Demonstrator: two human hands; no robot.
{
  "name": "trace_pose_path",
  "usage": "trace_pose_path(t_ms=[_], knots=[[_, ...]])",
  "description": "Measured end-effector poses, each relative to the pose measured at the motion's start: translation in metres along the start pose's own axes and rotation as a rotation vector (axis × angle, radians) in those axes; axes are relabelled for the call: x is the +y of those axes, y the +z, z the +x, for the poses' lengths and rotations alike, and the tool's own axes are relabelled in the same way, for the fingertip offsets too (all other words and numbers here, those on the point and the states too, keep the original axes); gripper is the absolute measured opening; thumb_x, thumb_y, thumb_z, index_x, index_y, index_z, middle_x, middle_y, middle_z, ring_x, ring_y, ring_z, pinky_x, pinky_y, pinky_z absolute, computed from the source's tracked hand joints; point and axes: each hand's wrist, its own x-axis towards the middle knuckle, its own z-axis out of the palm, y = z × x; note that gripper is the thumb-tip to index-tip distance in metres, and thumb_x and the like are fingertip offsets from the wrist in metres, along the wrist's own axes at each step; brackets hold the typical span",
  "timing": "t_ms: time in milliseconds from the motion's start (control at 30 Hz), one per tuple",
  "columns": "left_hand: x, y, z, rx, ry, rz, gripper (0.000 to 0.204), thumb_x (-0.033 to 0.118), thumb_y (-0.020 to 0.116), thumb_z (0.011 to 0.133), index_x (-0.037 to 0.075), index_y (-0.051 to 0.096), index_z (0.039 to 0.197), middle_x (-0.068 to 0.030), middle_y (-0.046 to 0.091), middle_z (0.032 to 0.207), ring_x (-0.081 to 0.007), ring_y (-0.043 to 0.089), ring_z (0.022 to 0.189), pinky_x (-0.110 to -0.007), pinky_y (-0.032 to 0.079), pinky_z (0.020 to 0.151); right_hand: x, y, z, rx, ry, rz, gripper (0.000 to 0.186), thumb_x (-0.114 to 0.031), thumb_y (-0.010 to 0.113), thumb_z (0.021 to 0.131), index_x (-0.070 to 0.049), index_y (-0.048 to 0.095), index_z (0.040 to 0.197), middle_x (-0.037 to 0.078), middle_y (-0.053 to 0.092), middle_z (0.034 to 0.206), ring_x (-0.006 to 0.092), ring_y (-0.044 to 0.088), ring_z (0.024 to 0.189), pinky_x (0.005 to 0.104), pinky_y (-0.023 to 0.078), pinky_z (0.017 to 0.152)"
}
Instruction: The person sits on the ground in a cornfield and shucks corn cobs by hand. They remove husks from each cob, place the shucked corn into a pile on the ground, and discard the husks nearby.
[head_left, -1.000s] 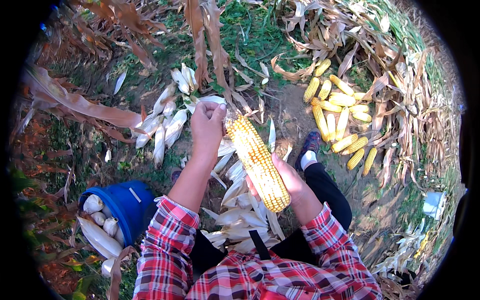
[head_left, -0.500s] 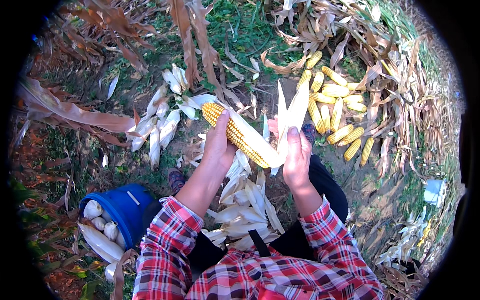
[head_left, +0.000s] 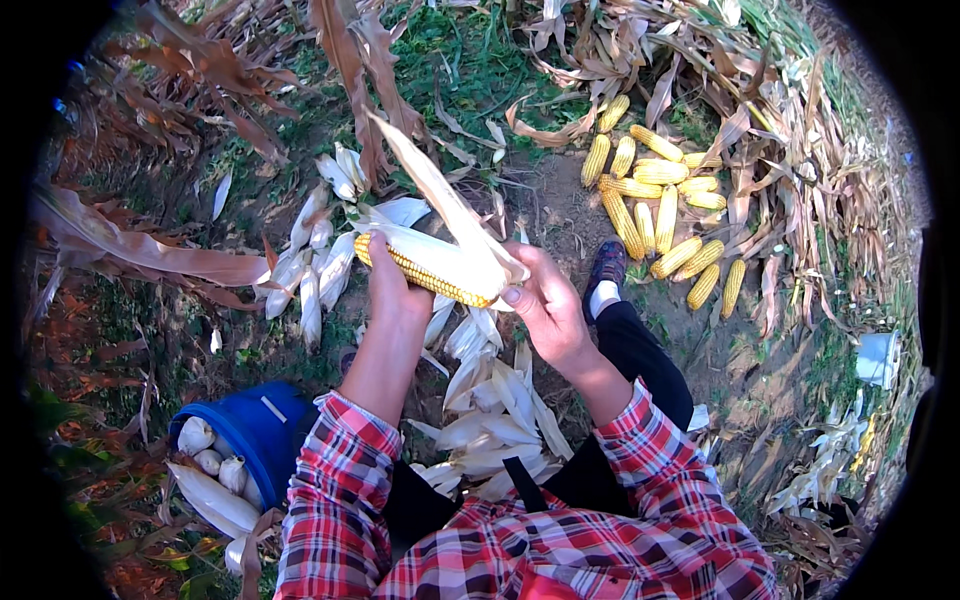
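Observation:
In front of me I hold a partly husked ear of corn [head_left: 432,282], tilted with its tip to the left. My left hand [head_left: 393,285] is closed round the tip half. Pale corn husk [head_left: 440,245] still covers the ear's upper side, and one long dry leaf of it points up and away. At the butt end my right hand [head_left: 550,305] grips the base of the husk between thumb and fingers. Some of the right fingers are hidden behind the husk. Yellow kernels show along the near side.
Several bare ears [head_left: 665,172] lie on the ground at the far right. Stripped husks [head_left: 495,415] are piled between my legs, and more husks [head_left: 320,240] lie to the left. A blue bucket [head_left: 265,430] with unhusked ears lies tipped at lower left; a white container [head_left: 877,360] stands far right.
Both hands have moved left with the ear, and the ear has turned so husk faces up. My right hand has come in to the butt; the husk leaf now leans left.

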Motion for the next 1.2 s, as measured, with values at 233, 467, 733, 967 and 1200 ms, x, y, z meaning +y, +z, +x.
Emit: trace_pose_path(t_ms=[233,467,733,967,1200], knots=[[-0.023,-0.027,0.003,-0.198,-0.258,0.231,0.051,0.053,0.048,0.087,0.005,0.053,0.101,-0.0163,0.06,0.09,-0.0296,0.061,0.08,-0.042,0.051,0.075,-0.002,0.022,0.002,-0.147,-0.307,-0.452,0.057,-0.025,0.077,0.07,-0.004,0.05,0.115,0.011,0.055,0.102,0.031,0.053,0.101,0.0473,0.036,0.097],[-0.041,-0.006,-0.053,-0.197,-0.276,0.289,0.049,0.052,0.05,0.089,0.004,0.054,0.095,-0.014,0.059,0.076,-0.0261,0.062,0.073,-0.039,0.052,0.066,0.01,0.031,-0.01,0.021,-0.327,-0.265,0.019,-0.006,0.062,0.082,-0.005,0.055,0.1,0.01,0.056,0.09,0.0277,0.058,0.08,0.0365,0.047,0.079],[-0.036,0.012,-0.063,-0.144,-0.491,0.26,0.047,0.052,0.042,0.092,0.009,0.059,0.093,-0.0027,0.061,0.075,-0.0151,0.059,0.06,-0.029,0.053,0.056,0.004,0.023,0.01,0.19,0.304,1.086,0.014,-0.013,0.043,0.097,-0.004,0.05,0.089,-0.002,0.04,0.059,0.0061,0.032,0.047,0.0236,0.03,0.049],[-0.019,0.008,-0.065,-0.486,-0.448,0.453,0.062,0.058,0.042,0.09,0.003,0.053,0.116,-0.0126,0.063,0.085,-0.0246,0.064,0.073,-0.036,0.055,0.064,-0.002,0.013,0.001,-0.143,0.551,1.423,0.014,-0.012,0.041,0.095,-0.004,0.05,0.089,-0.006,0.034,0.055,0.0046,0.026,0.042,0.0222,0.022,0.04],[-0.008,0.002,-0.054,-0.78,-0.435,0.353,0.067,0.06,0.039,0.09,0.004,0.045,0.125,-0.0131,0.059,0.096,-0.0237,0.06,0.072,-0.036,0.052,0.057,-0.03,-0.014,0.002,-0.433,0.505,1.442,0.017,-0.019,0.041,0.096,-0.005,0.048,0.089,-0.008,0.03,0.055,0.0021,0.023,0.041,0.0189,0.021,0.039]])
